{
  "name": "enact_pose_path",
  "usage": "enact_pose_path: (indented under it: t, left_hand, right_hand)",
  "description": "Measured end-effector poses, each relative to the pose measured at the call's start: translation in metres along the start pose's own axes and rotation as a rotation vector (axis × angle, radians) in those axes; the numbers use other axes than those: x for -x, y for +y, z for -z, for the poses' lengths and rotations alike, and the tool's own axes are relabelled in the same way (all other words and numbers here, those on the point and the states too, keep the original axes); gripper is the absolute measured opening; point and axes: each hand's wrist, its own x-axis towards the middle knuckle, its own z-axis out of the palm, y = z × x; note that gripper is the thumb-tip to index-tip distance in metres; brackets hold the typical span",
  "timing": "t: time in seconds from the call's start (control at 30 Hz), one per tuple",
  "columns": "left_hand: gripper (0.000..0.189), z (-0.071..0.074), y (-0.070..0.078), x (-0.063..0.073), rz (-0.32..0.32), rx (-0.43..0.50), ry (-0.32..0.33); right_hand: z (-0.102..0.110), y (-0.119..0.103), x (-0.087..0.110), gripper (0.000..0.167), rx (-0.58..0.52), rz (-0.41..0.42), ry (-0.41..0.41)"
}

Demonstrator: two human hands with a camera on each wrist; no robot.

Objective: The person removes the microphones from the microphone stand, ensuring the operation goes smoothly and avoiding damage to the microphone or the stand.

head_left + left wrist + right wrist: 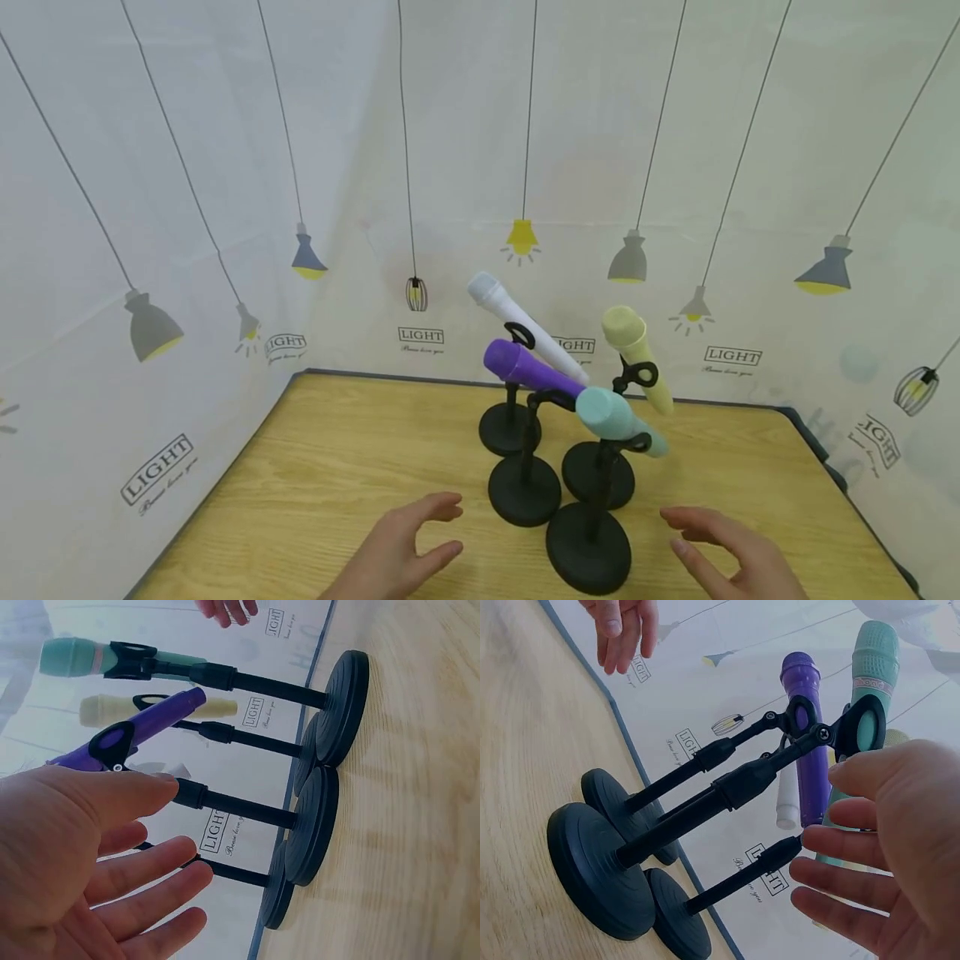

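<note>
Several toy-coloured microphones stand clustered on black desk stands right of the table's middle: a white microphone [528, 325] at the back left, a purple microphone [528, 367] before it, a yellow microphone [637, 358] at the back right and a mint green microphone [618, 423] in front. Each leans in a clip above a round base [588, 548]. My left hand [405, 546], fingers relaxed and thumb apart, hovers left of the stands and holds nothing. To their right is my right hand [731, 550], its fingers loosely bent and empty, nearest the green microphone's stand [682, 821].
The wooden table [337, 467] has a dark edge along the back and sides. Behind it and at both sides hangs a white backdrop [465, 167] printed with lamps and "LIGHT" labels. The stand bases sit close together, partly overlapping in the head view.
</note>
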Motion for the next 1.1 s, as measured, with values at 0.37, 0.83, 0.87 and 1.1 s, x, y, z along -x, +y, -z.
enact_pose_path:
  t: [0.37,0.83,0.87,1.1]
  left_hand:
    - [0.047,-0.013,0.006,-0.011,-0.003,0.151,-0.104]
    - [0.041,-0.038,0.017,-0.039,0.029,0.226,-0.195]
    - [0.041,-0.041,0.019,-0.040,0.022,0.221,-0.189]
    - [0.040,-0.055,0.024,-0.055,-0.075,0.167,-0.155]
  right_hand:
    - [0.002,-0.005,0.000,0.039,-0.124,-0.107,-0.054]
    - [0.013,-0.016,-0.010,0.027,-0.169,0.098,-0.003]
    - [0.013,-0.018,-0.010,0.026,-0.169,0.127,0.016]
    - [0.014,-0.029,-0.014,0.024,-0.177,0.311,0.142]
